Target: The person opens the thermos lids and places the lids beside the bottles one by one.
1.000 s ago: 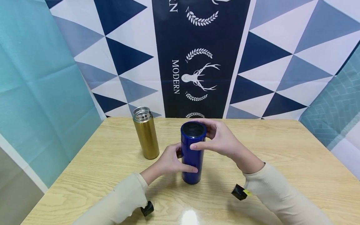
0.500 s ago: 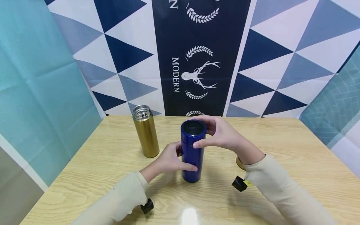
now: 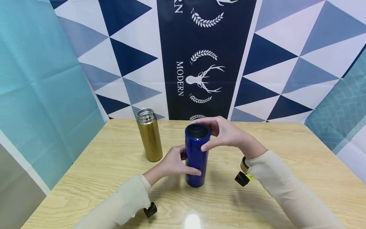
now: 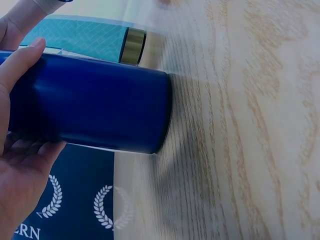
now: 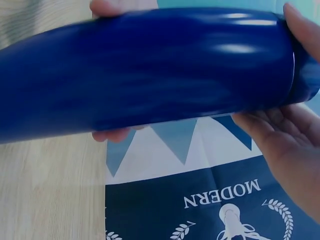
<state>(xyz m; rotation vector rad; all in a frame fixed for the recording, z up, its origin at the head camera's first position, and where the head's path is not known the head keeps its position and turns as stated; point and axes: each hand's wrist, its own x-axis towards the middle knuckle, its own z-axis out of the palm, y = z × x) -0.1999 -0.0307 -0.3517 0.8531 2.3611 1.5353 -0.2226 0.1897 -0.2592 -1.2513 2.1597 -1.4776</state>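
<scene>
A dark blue thermos flask (image 3: pixel 196 162) with a black-topped lid (image 3: pixel 198 131) stands upright on the wooden table. My left hand (image 3: pixel 172 162) grips its body around the lower middle, thumb across the front. Around the lid curl the fingers and thumb of my right hand (image 3: pixel 226 135), with the thumb near the seam below the lid. The left wrist view shows the flask's base (image 4: pixel 167 112) at the tabletop. In the right wrist view the right hand (image 5: pixel 290 145) holds the lid end. The far-side fingers are partly hidden behind the flask.
A gold thermos flask (image 3: pixel 150 140) without a lid stands behind and left of the blue one, its steel mouth showing. A gold lid (image 3: pixel 244 165) sits on the table (image 3: pixel 300 152) to the right, partly hidden by my right sleeve. A patterned cloth (image 3: pixel 137 47) hangs behind the table.
My right thumb has slid rightward along the lid as the wrist turned, and the right forearm has risen, uncovering the gold lid. The left hand and blue flask keep their place.
</scene>
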